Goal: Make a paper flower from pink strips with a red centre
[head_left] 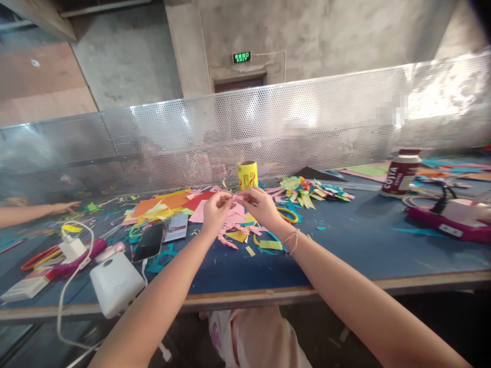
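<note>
Both my hands meet over the middle of the blue table, fingertips pinched close together. Between them shows a small piece of pink paper [238, 197]. My left hand [217, 208] pinches it from the left, and my right hand [264, 207], with a string bracelet at the wrist, grips it from the right. Just below lie pink paper scraps [227, 239] and a pink sheet [199, 211]. Orange paper [148, 207] spreads to the left. Behind my hands stands a yellow roll [247, 175], upright. A yellow ring [288, 215], perhaps tape, lies beside my right hand.
At left are two phones [149, 242], a white power bank [115, 282] with cables, and scissors [38, 257]. Another person's hand [63, 207] reaches in there. Paper flowers [303, 189], a Costa bottle [401, 174] and a purple power strip [441, 225] sit rightward. A perforated metal screen [261, 128] stands behind.
</note>
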Tool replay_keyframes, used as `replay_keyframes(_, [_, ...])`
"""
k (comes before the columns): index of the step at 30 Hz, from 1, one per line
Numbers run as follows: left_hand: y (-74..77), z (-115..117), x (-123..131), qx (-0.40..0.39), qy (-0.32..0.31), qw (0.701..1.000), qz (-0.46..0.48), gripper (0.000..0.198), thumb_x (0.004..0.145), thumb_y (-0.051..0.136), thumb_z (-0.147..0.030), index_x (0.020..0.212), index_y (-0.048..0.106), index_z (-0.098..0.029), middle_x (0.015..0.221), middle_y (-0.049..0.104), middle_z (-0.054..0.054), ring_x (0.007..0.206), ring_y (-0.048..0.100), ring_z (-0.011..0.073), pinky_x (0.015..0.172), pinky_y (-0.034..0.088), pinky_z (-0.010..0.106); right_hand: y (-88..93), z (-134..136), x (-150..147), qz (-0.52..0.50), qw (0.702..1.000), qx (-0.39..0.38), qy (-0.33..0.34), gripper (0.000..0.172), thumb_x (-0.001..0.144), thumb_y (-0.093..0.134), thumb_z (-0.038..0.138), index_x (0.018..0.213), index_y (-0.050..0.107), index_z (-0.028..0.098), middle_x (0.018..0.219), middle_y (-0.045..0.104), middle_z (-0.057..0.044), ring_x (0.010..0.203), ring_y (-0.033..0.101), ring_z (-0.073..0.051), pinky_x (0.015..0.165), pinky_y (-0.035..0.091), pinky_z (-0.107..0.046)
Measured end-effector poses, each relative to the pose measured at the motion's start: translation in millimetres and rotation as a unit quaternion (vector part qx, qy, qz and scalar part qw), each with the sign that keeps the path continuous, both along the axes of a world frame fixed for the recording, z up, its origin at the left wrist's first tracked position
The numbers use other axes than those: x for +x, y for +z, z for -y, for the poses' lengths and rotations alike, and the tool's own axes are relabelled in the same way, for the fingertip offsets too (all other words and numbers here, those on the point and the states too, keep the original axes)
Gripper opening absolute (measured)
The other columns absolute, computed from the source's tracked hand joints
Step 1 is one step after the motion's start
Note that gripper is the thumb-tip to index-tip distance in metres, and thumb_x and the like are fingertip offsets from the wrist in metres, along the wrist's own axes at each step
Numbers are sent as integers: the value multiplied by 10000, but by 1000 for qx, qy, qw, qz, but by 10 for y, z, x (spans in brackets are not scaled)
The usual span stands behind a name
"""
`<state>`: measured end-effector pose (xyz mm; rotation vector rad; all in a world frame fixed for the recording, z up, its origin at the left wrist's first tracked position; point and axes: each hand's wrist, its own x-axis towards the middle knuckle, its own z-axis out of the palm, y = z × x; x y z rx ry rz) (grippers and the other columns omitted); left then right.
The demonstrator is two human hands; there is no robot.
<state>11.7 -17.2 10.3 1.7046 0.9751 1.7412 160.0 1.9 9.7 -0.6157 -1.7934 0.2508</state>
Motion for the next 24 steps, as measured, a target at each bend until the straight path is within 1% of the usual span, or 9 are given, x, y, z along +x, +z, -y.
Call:
replay_keyframes(4, [-5,-1,-1,5,3,1000,-10,196,721,619,-346,781,624,-159,727,641,35,671,621,146,671,509,286,10,14,-2,-2,1000,12,3,130,788,570,267,886,643,221,791,579,-38,684,558,-140,595,485,-287])
replay_keyframes(8, [10,17,-1,2,12,1000,-16,182,725,613,-342,761,621,-165,714,637,27,642,620,139,636,505,266,14,20,-4,1,1000,16,2,120,785,562,236,877,635,214,787,579,-36,684,557,-139,586,480,-281])
replay_keyframes(12, [-1,13,-24,23,25,999,-35,202,737,597,-371,752,616,-171,702,623,19,615,601,129,610,495,248,11,31,-15,8,1000,13,-6,136,781,557,231,896,629,222,767,561,-30,691,550,-142,601,485,-290])
replay_keyframes(16, [-17,-6,-39,29,41,998,-49,202,744,589,-375,744,609,-174,680,612,13,583,588,121,580,484,235,19,53,-25,6,1000,13,5,150,778,557,222,912,625,217,755,546,-27,697,551,-144,617,492,-295])
replay_keyframes(21, [-10,2,-17,37,17,999,-11,174,726,615,-333,785,630,-170,772,653,38,712,625,153,683,504,283,33,62,-13,-13,1000,13,0,129,790,550,241,894,626,226,843,535,-46,704,555,-143,626,515,-313])
replay_keyframes(24, [-7,17,-8,44,25,999,-21,149,721,625,-304,788,639,-171,781,663,43,741,629,158,728,497,301,36,69,-6,-23,999,26,-3,134,801,545,256,901,631,236,915,524,-63,743,562,-153,643,530,-330])
